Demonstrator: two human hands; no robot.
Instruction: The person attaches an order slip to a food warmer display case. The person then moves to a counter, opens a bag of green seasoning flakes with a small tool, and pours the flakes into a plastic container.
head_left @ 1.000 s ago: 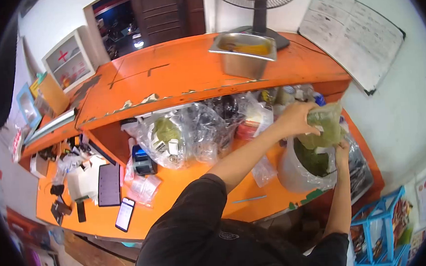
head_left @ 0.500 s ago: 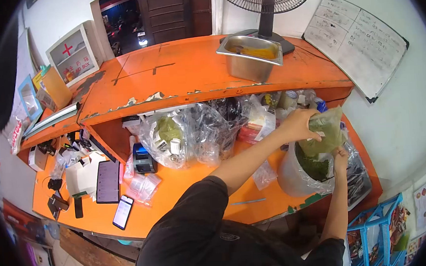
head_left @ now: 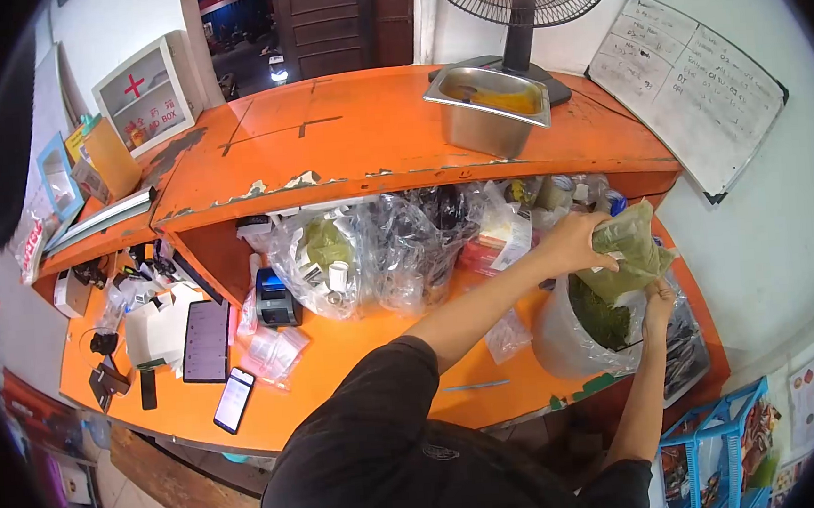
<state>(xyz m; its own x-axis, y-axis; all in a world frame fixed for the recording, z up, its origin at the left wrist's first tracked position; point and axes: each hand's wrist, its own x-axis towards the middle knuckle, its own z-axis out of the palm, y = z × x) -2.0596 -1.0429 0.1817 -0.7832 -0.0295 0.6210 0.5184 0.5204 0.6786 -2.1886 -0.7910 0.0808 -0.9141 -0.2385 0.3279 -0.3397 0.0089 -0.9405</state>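
Note:
A clear plastic bag (head_left: 631,243) of green, finely shredded material is tilted above a white tub (head_left: 560,334). My left hand (head_left: 578,242) grips the bag's left side, thumb in front. Below the bag's lower right corner, my right hand (head_left: 659,302) has its fingers closed on the plastic. Dark green shredded contents (head_left: 602,314) show inside the tub, under the bag. The bag hides part of the tub's far rim.
A steel pan (head_left: 487,121) with yellow contents and a fan (head_left: 522,10) stand on the upper orange shelf. Stuffed plastic bags (head_left: 327,260) fill the space below. A phone (head_left: 234,400), a tablet (head_left: 206,342) and a printer (head_left: 276,299) lie leftward. A blue basket (head_left: 709,459) sits lower right.
The view has shifted slightly. Both hands keep hold of the bag over the tub, and its lower right corner sticks out a little further right.

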